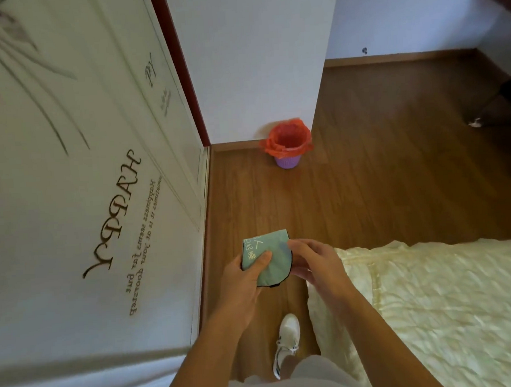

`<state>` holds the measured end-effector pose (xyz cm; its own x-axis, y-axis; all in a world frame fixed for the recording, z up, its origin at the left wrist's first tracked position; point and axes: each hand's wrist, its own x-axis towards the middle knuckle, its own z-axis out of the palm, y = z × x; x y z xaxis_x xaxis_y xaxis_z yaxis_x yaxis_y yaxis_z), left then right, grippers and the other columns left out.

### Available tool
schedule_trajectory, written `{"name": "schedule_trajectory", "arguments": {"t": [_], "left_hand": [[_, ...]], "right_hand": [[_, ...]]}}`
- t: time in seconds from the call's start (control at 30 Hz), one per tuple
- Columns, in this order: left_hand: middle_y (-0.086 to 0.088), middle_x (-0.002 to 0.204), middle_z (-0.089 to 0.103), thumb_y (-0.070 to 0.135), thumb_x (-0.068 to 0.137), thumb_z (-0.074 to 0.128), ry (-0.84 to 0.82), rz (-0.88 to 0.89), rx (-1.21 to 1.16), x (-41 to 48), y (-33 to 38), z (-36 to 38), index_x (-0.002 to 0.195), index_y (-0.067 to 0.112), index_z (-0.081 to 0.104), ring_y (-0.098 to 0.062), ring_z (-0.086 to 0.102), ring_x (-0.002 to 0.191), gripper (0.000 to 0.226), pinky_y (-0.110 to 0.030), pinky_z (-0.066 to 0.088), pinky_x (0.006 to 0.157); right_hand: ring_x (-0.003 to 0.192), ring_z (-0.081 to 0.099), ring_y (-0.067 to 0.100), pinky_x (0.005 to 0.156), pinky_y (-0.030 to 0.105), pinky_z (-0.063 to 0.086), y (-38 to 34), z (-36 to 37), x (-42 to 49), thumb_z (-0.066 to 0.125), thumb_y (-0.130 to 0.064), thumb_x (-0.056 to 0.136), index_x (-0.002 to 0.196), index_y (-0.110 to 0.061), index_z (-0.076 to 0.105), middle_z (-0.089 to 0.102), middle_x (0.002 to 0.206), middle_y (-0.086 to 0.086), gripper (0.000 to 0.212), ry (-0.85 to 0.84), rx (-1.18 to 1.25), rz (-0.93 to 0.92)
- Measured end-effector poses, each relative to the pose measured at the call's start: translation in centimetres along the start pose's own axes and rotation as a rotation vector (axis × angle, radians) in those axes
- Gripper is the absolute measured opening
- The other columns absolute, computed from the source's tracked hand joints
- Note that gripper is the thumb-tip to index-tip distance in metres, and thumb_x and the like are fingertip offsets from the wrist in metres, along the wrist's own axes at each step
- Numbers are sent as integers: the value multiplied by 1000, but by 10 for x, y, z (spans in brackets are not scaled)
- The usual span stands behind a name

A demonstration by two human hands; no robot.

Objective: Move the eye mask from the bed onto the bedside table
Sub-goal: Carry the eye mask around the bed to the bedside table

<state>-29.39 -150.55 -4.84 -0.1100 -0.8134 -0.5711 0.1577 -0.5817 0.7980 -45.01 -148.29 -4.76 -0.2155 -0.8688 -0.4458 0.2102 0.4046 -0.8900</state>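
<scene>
Carrying the folded mint-green fabric eye mask (267,257) beside the cream quilted bed (434,302), the left hand (241,279) gripped it. Right hand (313,260) fingers pinched its edge. No bedside tabletop showed; finding it probably came next.

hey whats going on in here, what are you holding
A person stands in the gap between a cream-covered bed and a white wardrobe, holding a folded mint-green eye mask in both hands over the wooden floor. The left hand has a grip on its left side, thumb on top; the right hand pinches its right edge. The mask is already off the bed. No bedside table is in view.
</scene>
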Motion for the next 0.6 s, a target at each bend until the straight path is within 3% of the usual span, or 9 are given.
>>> {"name": "schedule_trajectory", "arguments": {"t": [0.1, 0.2, 0.47, 0.6], "left_hand": [[-12, 115, 72, 19, 86, 72, -9, 22, -3, 43, 35, 31, 124, 10, 61, -22, 71, 100, 41, -36, 60, 84], [-13, 118, 70, 19, 86, 71, -12, 43, 0, 82, 66, 59, 127, 8, 59, -25, 69, 105, 44, -38, 59, 87], [-14, 115, 73, 25, 82, 73, -67, 40, 22, 171, 114, 107, 125, 8, 61, -27, 71, 104, 48, -37, 59, 83], [-12, 112, 74, 33, 73, 77, -72, 20, 64, 220, 132, 125, 120, 10, 64, -26, 72, 101, 54, -39, 60, 83]], "right_hand": [[98, 78, 25, 89, 41, 64, -37, -14, 52, 69, -28, 95, 115, -8, 72, 79, 108, 12, 28, -15, -10, -32], [97, 78, 22, 88, 39, 64, -68, -26, 97, 70, -30, 94, 112, -13, 73, 80, 106, 9, 25, -17, 7, -43], [91, 79, 16, 70, 23, 63, -111, -43, 185, 71, -29, 93, 107, -18, 73, 83, 94, -3, 18, -19, 71, -17], [90, 80, 16, 68, 22, 62, -126, -49, 231, 71, -29, 93, 108, -15, 72, 83, 92, -4, 20, 18, 88, 15]]}}
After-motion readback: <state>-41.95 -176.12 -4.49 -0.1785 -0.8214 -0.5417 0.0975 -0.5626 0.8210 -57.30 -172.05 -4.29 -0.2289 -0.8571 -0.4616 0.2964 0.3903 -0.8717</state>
